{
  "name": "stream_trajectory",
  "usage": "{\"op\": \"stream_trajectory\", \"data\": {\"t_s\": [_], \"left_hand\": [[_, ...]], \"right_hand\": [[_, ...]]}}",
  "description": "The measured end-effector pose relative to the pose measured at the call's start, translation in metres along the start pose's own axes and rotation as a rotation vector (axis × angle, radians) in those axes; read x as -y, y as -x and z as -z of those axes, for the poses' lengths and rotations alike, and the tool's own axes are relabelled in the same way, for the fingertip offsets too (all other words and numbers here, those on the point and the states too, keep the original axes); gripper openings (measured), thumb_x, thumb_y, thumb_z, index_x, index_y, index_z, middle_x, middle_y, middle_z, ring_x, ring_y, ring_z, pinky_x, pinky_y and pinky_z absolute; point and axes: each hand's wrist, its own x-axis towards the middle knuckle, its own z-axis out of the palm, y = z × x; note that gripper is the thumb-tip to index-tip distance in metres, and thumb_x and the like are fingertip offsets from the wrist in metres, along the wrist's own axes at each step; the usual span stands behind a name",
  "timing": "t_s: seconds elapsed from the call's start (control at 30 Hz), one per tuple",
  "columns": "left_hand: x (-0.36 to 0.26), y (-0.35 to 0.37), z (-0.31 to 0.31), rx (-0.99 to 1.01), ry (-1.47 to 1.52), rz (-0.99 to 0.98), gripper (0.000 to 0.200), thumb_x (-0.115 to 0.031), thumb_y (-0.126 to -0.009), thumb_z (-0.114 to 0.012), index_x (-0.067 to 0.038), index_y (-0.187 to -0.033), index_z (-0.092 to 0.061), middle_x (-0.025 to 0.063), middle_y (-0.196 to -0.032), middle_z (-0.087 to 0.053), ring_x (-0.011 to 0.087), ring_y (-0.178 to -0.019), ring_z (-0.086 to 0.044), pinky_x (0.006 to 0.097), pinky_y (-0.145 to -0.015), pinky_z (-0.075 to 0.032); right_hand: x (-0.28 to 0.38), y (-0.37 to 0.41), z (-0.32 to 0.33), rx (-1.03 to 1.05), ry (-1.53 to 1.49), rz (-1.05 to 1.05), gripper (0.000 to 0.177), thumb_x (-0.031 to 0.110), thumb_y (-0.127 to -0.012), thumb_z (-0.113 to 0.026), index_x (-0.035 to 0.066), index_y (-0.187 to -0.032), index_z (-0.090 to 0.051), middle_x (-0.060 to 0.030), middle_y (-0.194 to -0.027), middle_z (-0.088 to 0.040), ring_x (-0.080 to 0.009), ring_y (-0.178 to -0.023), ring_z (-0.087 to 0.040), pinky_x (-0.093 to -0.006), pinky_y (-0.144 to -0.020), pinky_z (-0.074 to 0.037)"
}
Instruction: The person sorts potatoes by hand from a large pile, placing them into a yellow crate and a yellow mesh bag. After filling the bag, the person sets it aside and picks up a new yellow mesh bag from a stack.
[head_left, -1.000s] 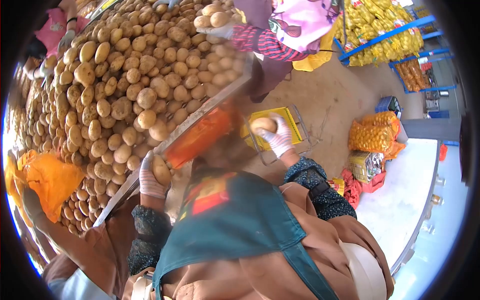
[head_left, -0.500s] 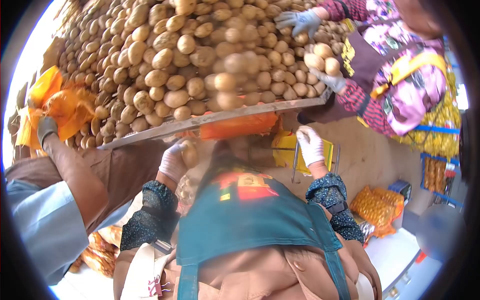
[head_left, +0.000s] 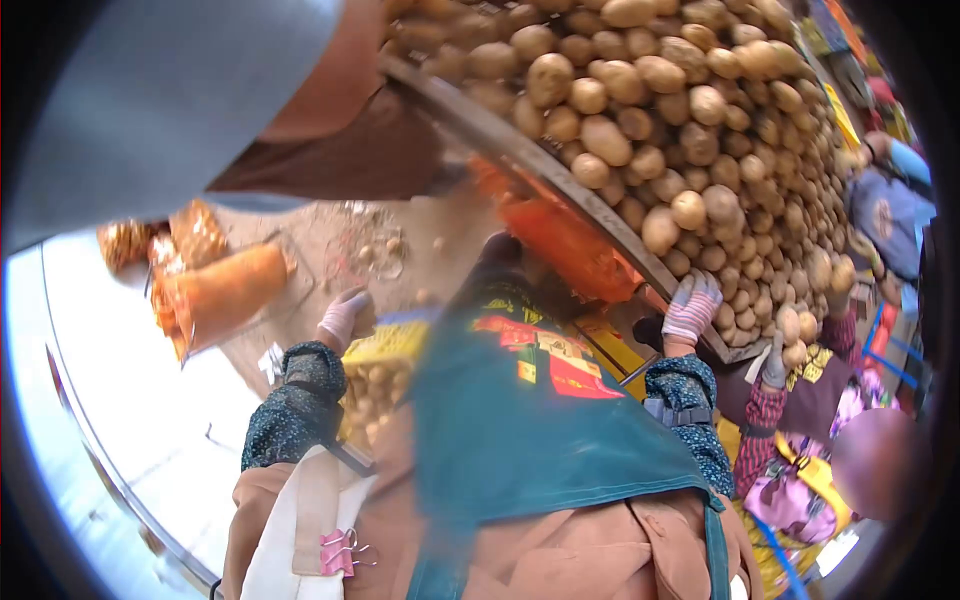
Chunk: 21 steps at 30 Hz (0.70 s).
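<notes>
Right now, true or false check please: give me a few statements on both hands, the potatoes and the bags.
1. The right hand is at the table rim, beside the potato pile. True.
2. The left hand is buried in the potato pile. False: it is low on the person's left, just above the yellow mesh bag, apart from the pile.
3. An orange sack sits below the table rim. True.
4. Both hands are bare. False: both wear gloves, and the right one is striped.
5. A co-worker's grey glove reaches for potatoes at the pile's lower end. True.
</notes>
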Motion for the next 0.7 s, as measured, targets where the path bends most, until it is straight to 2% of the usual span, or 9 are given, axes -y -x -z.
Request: {"op": "stream_trajectory", "data": {"t_s": [0.03,0.13,0.3,0.37,0.4,0.47,0.5,0.63,0.7], "left_hand": [[0.033,0.004,0.022,-0.047,0.013,0.007,0.047,-0.025,-0.095,-0.064,-0.01,-0.137,-0.051,0.0087,-0.102,-0.066,0.0242,-0.08,-0.066,0.0414,-0.063,-0.055],[0.13,0.006,0.075,-0.226,-0.11,-0.019,0.052,-0.017,-0.09,-0.067,-0.002,-0.137,-0.054,0.0139,-0.119,-0.066,0.0232,-0.105,-0.064,0.0352,-0.089,-0.053],[0.195,0.067,0.089,-0.513,-0.401,0.146,0.051,-0.017,-0.09,-0.067,0.002,-0.135,-0.055,0.0187,-0.118,-0.067,0.0262,-0.105,-0.065,0.0363,-0.092,-0.051],[0.264,0.022,0.137,-0.462,-0.363,0.217,0.063,-0.026,-0.087,-0.069,0.004,-0.138,-0.047,0.0232,-0.125,-0.064,0.032,-0.117,-0.062,0.0379,-0.101,-0.047],[0.268,0.008,0.139,-0.536,-0.681,0.279,0.071,-0.031,-0.085,-0.07,0.004,-0.14,-0.043,0.0241,-0.132,-0.06,0.0343,-0.125,-0.057,0.0385,-0.105,-0.045],[0.18,0.032,0.07,-0.577,-0.822,0.386,0.081,-0.033,-0.084,-0.07,0.005,-0.147,-0.034,0.0255,-0.137,-0.056,0.0353,-0.128,-0.055,0.0372,-0.108,-0.043],[0.234,-0.039,0.108,-0.482,-0.916,0.166,0.078,-0.032,-0.085,-0.07,0.005,-0.146,-0.037,0.0249,-0.135,-0.058,0.0346,-0.128,-0.055,0.0379,-0.108,-0.043],[0.007,0.025,-0.099,-0.158,-0.742,-0.371,0.053,-0.024,-0.089,-0.067,0.004,-0.133,-0.055,0.0202,-0.118,-0.068,0.0301,-0.11,-0.065,0.0343,-0.096,-0.049],[-0.052,0.016,-0.172,-0.006,-0.787,-0.666,0.046,-0.02,-0.089,-0.067,0.004,-0.128,-0.058,0.0188,-0.111,-0.069,0.0288,-0.102,-0.067,0.0333,-0.092,-0.05]], "right_hand": [[-0.004,0.002,0.001,0.007,0.011,0.015,0.029,0.022,-0.093,-0.053,0.001,-0.106,-0.068,-0.0182,-0.115,-0.064,-0.0384,-0.109,-0.055,-0.0484,-0.098,-0.04],[-0.017,0.002,-0.008,0.021,0.007,0.04,0.031,0.022,-0.095,-0.051,0.0,-0.109,-0.067,-0.0201,-0.115,-0.063,-0.0392,-0.109,-0.055,-0.0491,-0.098,-0.04],[-0.014,0.002,-0.009,0.019,-0.034,0.018,0.032,0.023,-0.095,-0.05,-0.001,-0.11,-0.066,-0.0217,-0.117,-0.061,-0.04,-0.112,-0.053,-0.0502,-0.099,-0.039],[-0.025,0.004,-0.019,0.075,0.056,0.045,0.034,0.025,-0.095,-0.048,0.002,-0.114,-0.064,-0.0225,-0.12,-0.06,-0.0395,-0.115,-0.052,-0.0519,-0.103,-0.036],[-0.031,0.009,-0.028,0.032,0.088,0.041,0.034,0.024,-0.094,-0.049,0.002,-0.115,-0.064,-0.0219,-0.121,-0.06,-0.0393,-0.116,-0.052,-0.0523,-0.104,-0.036],[-0.035,0.007,-0.022,0.023,0.088,0.008,0.032,0.023,-0.093,-0.051,0.003,-0.114,-0.064,-0.0206,-0.121,-0.06,-0.0393,-0.116,-0.052,-0.0521,-0.105,-0.036],[-0.033,0.003,-0.019,0.056,0.041,-0.014,0.032,0.023,-0.093,-0.052,0.003,-0.114,-0.064,-0.02,-0.121,-0.061,-0.0394,-0.117,-0.052,-0.0515,-0.106,-0.035],[-0.041,-0.009,-0.015,0.045,0.005,-0.045,0.03,0.024,-0.092,-0.054,0.002,-0.109,-0.066,-0.02,-0.114,-0.064,-0.0392,-0.112,-0.055,-0.0484,-0.102,-0.04],[-0.053,-0.011,-0.023,0.106,0.071,-0.049,0.028,0.024,-0.092,-0.055,0.003,-0.107,-0.066,-0.0191,-0.11,-0.065,-0.0386,-0.109,-0.057,-0.0482,-0.099,-0.042]]}}
